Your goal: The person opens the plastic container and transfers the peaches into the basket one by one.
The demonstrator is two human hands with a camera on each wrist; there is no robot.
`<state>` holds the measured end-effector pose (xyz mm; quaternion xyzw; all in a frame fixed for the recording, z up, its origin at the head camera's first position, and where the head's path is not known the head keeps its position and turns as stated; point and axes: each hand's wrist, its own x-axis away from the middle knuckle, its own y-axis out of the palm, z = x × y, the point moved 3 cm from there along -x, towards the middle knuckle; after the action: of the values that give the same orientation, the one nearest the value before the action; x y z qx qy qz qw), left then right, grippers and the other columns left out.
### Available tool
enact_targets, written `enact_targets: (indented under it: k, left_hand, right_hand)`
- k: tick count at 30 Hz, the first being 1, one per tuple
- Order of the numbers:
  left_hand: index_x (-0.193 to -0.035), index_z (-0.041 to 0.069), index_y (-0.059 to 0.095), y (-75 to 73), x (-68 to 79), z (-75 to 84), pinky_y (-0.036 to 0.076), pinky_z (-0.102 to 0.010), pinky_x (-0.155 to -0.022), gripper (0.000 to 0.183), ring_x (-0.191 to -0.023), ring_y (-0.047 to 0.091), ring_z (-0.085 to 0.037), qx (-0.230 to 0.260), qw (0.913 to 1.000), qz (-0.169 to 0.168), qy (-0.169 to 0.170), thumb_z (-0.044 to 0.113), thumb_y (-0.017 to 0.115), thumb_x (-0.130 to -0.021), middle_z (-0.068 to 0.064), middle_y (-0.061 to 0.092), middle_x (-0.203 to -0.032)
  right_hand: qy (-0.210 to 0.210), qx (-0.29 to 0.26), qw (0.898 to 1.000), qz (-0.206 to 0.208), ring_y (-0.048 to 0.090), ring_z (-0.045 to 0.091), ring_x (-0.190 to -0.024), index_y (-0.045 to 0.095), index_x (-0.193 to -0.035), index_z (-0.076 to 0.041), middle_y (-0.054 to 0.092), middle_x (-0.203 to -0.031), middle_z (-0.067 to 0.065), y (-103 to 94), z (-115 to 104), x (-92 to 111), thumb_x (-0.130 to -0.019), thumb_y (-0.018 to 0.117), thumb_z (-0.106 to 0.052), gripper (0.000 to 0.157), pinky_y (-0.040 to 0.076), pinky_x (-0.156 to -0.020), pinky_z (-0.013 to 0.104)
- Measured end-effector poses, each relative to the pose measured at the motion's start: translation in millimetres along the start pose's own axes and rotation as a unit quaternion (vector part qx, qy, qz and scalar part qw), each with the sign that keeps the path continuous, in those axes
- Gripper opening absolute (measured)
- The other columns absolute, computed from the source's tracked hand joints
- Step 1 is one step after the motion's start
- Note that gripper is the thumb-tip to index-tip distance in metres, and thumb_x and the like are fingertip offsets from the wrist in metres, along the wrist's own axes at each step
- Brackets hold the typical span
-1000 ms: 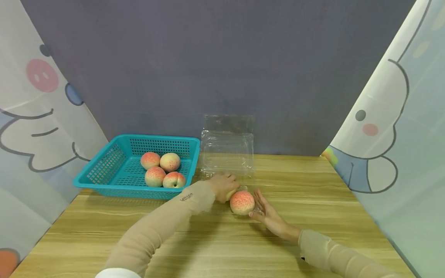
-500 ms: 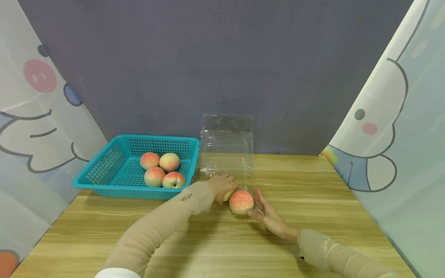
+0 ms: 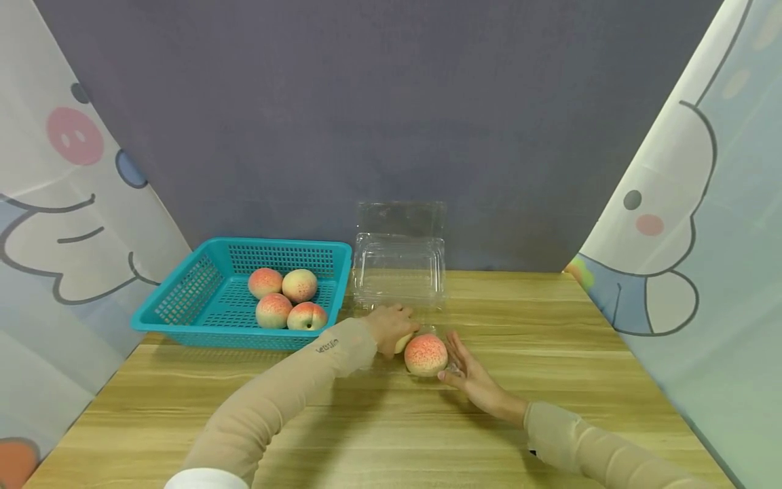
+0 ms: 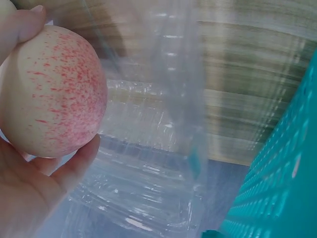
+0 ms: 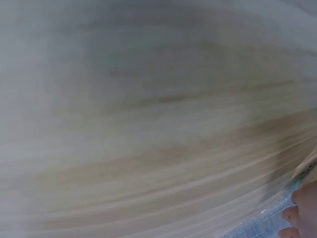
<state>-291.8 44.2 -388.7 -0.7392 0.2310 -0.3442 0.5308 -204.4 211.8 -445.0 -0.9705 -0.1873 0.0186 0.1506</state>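
My left hand (image 3: 389, 329) holds a peach (image 4: 64, 94), pale with red speckles, fingers and thumb curled round its sides. In the head view most of that peach is hidden by the hand. Just right of it, a second peach (image 3: 425, 355) sits in the front part of a clear plastic clamshell box (image 3: 400, 268). The box's lid stands raised at the back. My right hand (image 3: 479, 390) is at the box's right side, beside the second peach, its thumb and fingers spread. Only fingertips (image 5: 292, 215) show in the right wrist view.
A teal plastic basket (image 3: 183, 326) stands to the left, with several peaches (image 3: 273, 311) in its right half. A grey wall (image 3: 391, 122) rises behind the wooden table (image 3: 519, 326). Cartoon-printed sheets (image 3: 666, 204) hang at both sides.
Both hands and the peaches stay in nearly the same places. The raised lid has shifted very slightly.
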Motion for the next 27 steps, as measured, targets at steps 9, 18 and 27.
enact_targets:
  k: [9,18,27]
  left_hand:
    - [-0.13,0.027,0.05,-4.7,2.0,1.4,0.049,-0.037,-0.09,0.075,-0.114,0.049,-0.024,-0.021,0.9996,0.019,0.001,0.031,0.083,-0.063,-0.004,0.044,-0.133]
    - [-0.13,0.027,0.047,-18.6,13.8,0.4,0.051,-0.036,-0.085,0.079,-0.114,0.049,-0.025,-0.078,0.9948,0.059,-0.026,0.041,0.082,-0.061,-0.003,0.048,-0.127]
    - [-0.131,0.029,0.047,-27.1,33.2,-2.1,0.054,-0.035,-0.077,0.077,-0.11,0.05,-0.026,-0.054,0.9918,0.113,-0.022,0.039,0.08,-0.063,-0.005,0.047,-0.129]
  right_hand:
    - [-0.005,-0.008,1.0,-0.008,0.002,0.037,-0.139,-0.013,-0.144,-0.001,-0.008,-0.153,0.017,0.6,-3,1,-0.091,0.056,-0.018,0.089,0.009,-0.111,0.053]
    - [-0.003,0.002,1.0,-0.008,0.003,0.039,-0.139,-0.013,-0.144,-0.001,-0.008,-0.152,0.019,0.2,-1,1,-0.09,0.056,-0.019,0.089,0.01,-0.109,0.057]
    - [-0.003,0.006,1.0,0.011,0.007,0.037,-0.139,-0.009,-0.145,-0.002,-0.003,-0.153,0.018,0.8,-2,2,-0.089,0.058,-0.018,0.089,0.011,-0.11,0.053]
